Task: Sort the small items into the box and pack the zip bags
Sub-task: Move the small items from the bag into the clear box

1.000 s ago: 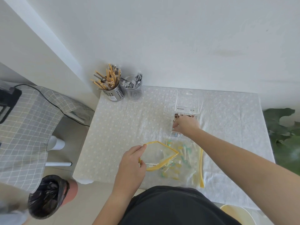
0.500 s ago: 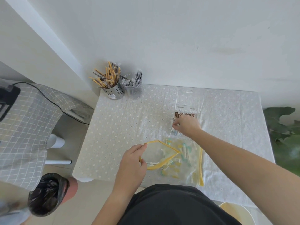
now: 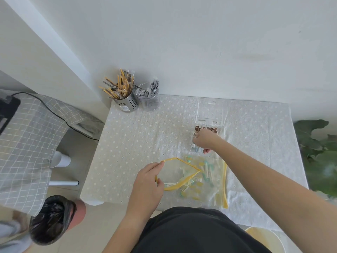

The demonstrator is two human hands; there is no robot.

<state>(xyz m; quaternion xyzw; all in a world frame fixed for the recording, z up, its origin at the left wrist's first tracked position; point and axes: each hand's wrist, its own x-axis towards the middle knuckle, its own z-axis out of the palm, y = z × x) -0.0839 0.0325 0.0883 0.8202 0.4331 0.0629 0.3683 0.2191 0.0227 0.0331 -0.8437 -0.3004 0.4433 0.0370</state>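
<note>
Looks about midway: brown pieces already in the clear box (image 3: pixel 209 123), teal and yellow small items (image 3: pixel 207 164) left in the zip bag (image 3: pixel 215 190) just in front of the box. Pinches the bag's yellow rim (image 3: pixel 179 159) with the left hand (image 3: pixel 147 181), front-left of the box, holding it open. Reaches over the box with the right hand (image 3: pixel 205 141), fingers curled; cannot tell whether grasping anything.

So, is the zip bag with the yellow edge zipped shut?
No, the left hand pinches the yellow rim of the zip bag, whose mouth gapes open.

Bright, even daylight — soft shadows, wide-angle edge warping.
</note>
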